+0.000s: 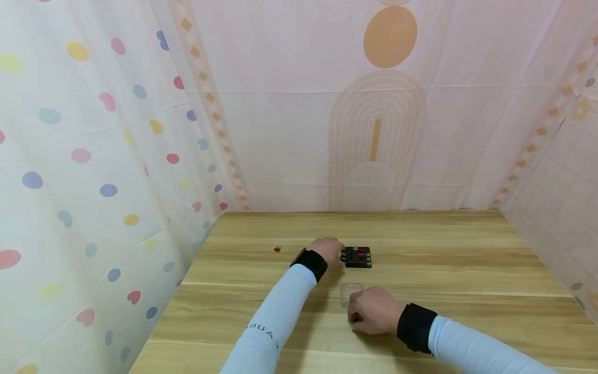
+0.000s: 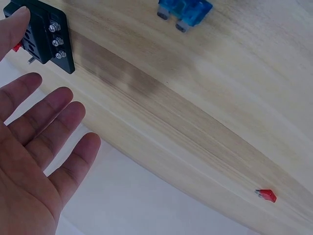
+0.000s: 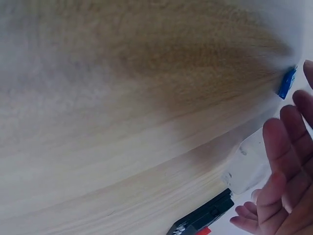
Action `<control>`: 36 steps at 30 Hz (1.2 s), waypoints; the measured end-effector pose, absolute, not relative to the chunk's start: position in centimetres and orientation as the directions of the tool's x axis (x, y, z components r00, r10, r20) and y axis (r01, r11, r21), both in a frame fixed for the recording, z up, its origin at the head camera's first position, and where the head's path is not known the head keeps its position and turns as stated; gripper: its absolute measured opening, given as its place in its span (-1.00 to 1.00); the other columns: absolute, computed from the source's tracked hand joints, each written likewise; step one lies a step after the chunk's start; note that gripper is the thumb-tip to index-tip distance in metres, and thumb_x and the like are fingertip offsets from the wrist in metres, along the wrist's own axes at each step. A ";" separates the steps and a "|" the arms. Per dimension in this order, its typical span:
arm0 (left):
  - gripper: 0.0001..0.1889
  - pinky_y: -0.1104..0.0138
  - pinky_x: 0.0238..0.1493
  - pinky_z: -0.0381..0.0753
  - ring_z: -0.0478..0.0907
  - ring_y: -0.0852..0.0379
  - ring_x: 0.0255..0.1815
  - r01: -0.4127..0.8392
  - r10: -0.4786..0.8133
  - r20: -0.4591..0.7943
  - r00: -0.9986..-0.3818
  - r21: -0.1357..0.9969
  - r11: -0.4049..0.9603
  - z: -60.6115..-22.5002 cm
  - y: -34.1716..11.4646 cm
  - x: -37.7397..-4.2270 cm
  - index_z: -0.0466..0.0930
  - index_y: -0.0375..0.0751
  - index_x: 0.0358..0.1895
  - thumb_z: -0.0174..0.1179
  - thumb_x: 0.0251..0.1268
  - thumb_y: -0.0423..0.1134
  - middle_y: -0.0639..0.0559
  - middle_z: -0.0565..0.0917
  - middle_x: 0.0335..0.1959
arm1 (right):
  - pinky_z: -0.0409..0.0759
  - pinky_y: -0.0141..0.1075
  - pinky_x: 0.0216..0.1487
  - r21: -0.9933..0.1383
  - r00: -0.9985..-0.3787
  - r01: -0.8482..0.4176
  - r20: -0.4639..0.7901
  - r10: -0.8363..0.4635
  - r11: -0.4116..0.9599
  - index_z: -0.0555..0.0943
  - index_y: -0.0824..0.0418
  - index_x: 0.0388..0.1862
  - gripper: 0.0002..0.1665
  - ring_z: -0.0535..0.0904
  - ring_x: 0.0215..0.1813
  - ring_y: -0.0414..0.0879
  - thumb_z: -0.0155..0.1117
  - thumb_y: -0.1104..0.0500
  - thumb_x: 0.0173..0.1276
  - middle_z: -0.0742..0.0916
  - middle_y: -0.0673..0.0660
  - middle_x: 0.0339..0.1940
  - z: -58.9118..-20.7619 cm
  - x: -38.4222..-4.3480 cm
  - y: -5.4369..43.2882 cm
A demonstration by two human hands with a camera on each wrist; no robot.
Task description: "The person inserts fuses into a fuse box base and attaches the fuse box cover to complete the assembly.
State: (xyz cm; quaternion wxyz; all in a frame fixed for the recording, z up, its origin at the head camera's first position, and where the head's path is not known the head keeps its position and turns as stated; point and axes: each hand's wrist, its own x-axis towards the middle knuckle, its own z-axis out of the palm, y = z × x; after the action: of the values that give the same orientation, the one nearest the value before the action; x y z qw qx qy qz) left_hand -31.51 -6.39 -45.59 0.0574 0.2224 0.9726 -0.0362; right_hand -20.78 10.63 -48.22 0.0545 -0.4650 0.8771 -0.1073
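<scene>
My left hand (image 1: pixel 328 251) is at the left end of a black fuse block (image 1: pixel 357 257), its thumb (image 2: pixel 14 27) resting on the block and its other fingers spread apart. The block has screw terminals along its sides and a red fuse in it. My right hand (image 1: pixel 376 310) is low over the table beside a clear plastic cover (image 1: pixel 349 292), fingers loosely bent. Close by those fingertips in the right wrist view is a blue blade fuse (image 3: pixel 287 82). The same blue fuse shows its two prongs at the top of the left wrist view; the right hand hides it in the head view.
A small red fuse (image 1: pixel 277 249) lies on the wooden table (image 1: pixel 434 259), left of the left hand. Curtains with coloured dots (image 1: pixel 107 192) and pale arch patterns (image 1: pixel 378 140) hang at the left and behind the table's far edge.
</scene>
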 end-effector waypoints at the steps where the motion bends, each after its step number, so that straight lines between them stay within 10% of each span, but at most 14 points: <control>1: -0.42 0.24 0.16 0.53 0.55 0.10 0.19 0.436 0.427 -0.130 -0.895 -0.045 0.899 -45.5 -6.4 -31.5 0.58 0.02 0.28 0.37 0.22 0.12 0.09 0.62 0.19 | 0.36 -0.46 -0.42 -0.237 -0.574 -0.796 0.002 -0.819 0.558 0.73 -0.04 -0.39 -0.89 0.35 -0.48 -0.37 0.48 -0.01 0.21 0.54 -0.24 -0.47 -48.2 -20.8 10.6; 36: -0.45 0.24 0.16 0.53 0.55 0.12 0.18 0.443 0.434 -0.126 -0.892 -0.054 0.895 -45.6 -6.3 -31.5 0.61 0.05 0.24 0.37 0.21 0.12 0.12 0.63 0.18 | 0.35 -0.44 -0.43 -0.178 -0.579 -0.801 -0.012 -0.815 0.572 0.72 -0.04 -0.42 -0.89 0.34 -0.50 -0.34 0.49 0.01 0.21 0.51 -0.23 -0.52 -48.4 -20.6 10.2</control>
State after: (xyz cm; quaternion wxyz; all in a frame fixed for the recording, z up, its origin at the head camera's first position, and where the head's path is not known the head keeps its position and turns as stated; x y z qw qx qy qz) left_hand -31.48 -6.30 -45.58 0.0555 0.2258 0.9718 -0.0405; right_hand -20.60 10.16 -48.37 0.0464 -0.4565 0.8852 -0.0764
